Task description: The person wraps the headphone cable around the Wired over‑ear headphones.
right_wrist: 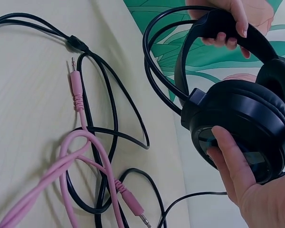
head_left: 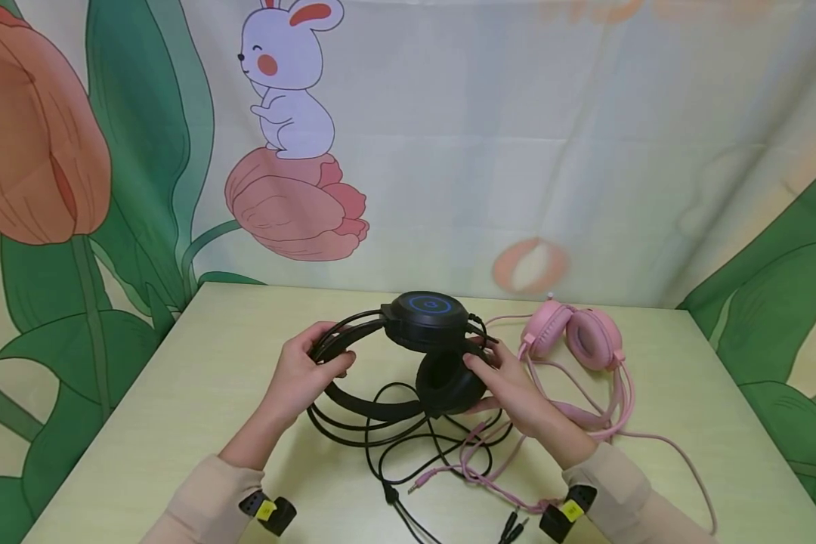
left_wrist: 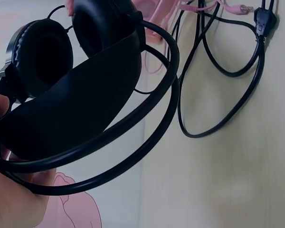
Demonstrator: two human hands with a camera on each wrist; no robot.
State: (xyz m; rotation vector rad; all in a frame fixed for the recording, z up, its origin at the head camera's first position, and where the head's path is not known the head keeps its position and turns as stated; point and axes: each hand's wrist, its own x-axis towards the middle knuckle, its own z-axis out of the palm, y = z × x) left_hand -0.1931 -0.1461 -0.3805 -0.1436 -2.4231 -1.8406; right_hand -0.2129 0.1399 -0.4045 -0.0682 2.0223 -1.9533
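Note:
A pair of black over-ear headphones [head_left: 427,326] is held up above the table between both hands. At the headband my left hand [head_left: 304,381] grips with fingers and thumb, as the left wrist view also shows along the padded band [left_wrist: 80,95]. My right hand [head_left: 517,393] holds the nearer ear cup [head_left: 452,381], thumb on the near side. In the right wrist view, two of its fingers lie on the cup's outer face [right_wrist: 242,118]. A blue ring marks the other cup's face. The black cable [head_left: 394,483] lies in loose loops below.
Pink headphones [head_left: 595,336] rest at the table's right rear. Their pink cable [head_left: 510,495] crosses the black one, with a pink plug [head_left: 425,480] near the middle. Black plugs [head_left: 510,525] lie at the front. Behind the table [head_left: 177,423] hangs a printed curtain [head_left: 449,151].

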